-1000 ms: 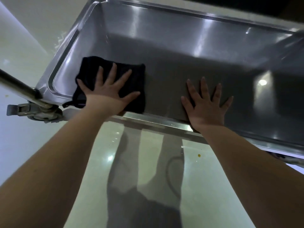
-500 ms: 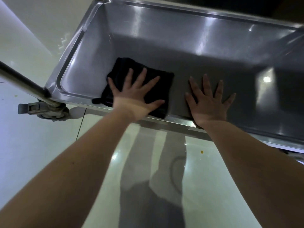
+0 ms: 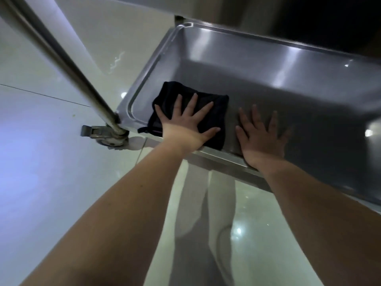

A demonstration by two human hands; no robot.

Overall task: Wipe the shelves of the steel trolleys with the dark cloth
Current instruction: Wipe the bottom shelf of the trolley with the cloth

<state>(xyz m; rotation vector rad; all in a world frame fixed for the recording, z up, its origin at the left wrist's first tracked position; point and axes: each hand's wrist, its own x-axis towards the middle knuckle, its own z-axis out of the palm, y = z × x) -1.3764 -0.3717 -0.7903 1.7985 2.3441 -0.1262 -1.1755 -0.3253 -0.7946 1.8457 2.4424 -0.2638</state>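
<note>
The dark cloth (image 3: 215,104) lies flat on the bottom shelf of the steel trolley (image 3: 288,96), near the shelf's left end and front lip. My left hand (image 3: 185,124) presses down on the cloth with fingers spread, covering its middle. Just to the right, my right hand (image 3: 261,137) rests palm-down on the bare steel with fingers apart, its wrist over the front rim. A small gap separates the cloth's right edge from my right hand.
A steel corner post (image 3: 61,58) rises diagonally from the shelf's front-left corner. Below it sits a caster with a brake lever (image 3: 107,135). Glossy pale floor tiles (image 3: 41,172) surround the trolley. Raised walls rim the shelf on all sides.
My left hand slid the cloth right along the shelf, then back toward the left end. The right hand stayed flat on the steel. The view shifted, showing more of the post.
</note>
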